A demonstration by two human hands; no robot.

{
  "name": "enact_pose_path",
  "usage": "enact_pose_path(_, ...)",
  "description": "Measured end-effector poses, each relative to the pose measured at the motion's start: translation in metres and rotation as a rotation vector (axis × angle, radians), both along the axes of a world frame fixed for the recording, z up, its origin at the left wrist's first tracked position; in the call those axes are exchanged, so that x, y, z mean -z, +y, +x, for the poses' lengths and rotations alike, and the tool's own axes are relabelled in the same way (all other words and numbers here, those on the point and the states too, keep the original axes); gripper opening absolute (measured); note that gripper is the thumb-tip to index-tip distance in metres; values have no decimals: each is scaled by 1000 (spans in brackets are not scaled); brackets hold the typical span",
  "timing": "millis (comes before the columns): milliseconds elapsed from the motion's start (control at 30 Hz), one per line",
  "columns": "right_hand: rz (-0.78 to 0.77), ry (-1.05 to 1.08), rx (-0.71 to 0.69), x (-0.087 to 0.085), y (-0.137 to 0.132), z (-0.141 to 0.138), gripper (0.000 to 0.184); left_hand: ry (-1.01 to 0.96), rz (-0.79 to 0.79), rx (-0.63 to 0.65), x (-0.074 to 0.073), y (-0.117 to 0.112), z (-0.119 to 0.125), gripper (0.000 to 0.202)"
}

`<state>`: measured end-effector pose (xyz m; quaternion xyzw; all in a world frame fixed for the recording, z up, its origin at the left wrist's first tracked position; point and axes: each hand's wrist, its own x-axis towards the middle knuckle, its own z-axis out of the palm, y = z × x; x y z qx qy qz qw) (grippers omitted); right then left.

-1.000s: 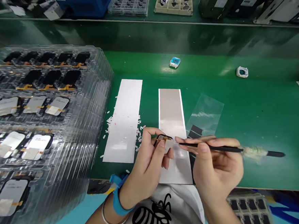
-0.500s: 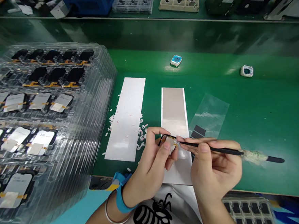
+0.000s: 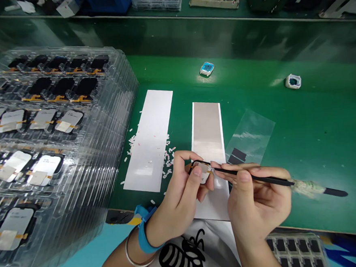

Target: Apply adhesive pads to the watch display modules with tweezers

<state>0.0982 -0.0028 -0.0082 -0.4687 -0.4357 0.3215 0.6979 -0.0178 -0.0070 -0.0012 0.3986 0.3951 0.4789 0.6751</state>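
Note:
Between its thumb and fingers, my left hand (image 3: 182,194) holds a small smartwatch screen (image 3: 204,178), its pale back turned up and its black rim showing. My right hand (image 3: 258,201) grips black tweezers (image 3: 272,179), whose handle is wrapped in something whitish. The tweezer tip meets the edge of the screen near an orange tab. Beneath both hands lies a white-bordered sheet with a grey-beige face (image 3: 207,127). Just right of it, a clear plastic bag (image 3: 254,136) has dark rectangular pieces (image 3: 237,156) at its lower end.
Stacked clear trays (image 3: 104,126) with rows of similar screens fill the left side. Small paper scraps (image 3: 167,158) surround a white strip (image 3: 149,139). Farther back are a blue-faced watch case (image 3: 207,69) and a white case (image 3: 293,81). A shelf (image 3: 164,18) crosses the back.
The screen in my left hand has tilted slightly, showing more of its pale back. The tweezers stay at its edge, and my right hand has shifted a little right. The view moved slightly.

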Motion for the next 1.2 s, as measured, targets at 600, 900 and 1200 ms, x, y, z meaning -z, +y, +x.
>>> enact_pose_path(600, -13, 19, 164, -3, 4, 30, 16, 186, 68, -155, 8, 2, 4, 19)
enact_pose_path(900, -327, -160, -48, 16, 6, 98, 27, 774, 619, 287, 5, 1, 18, 8)
enact_pose_path(1200, -308, -209, -45, 18, 27, 112, 26, 1001, 1071, 397, 12, 1, 35, 11)
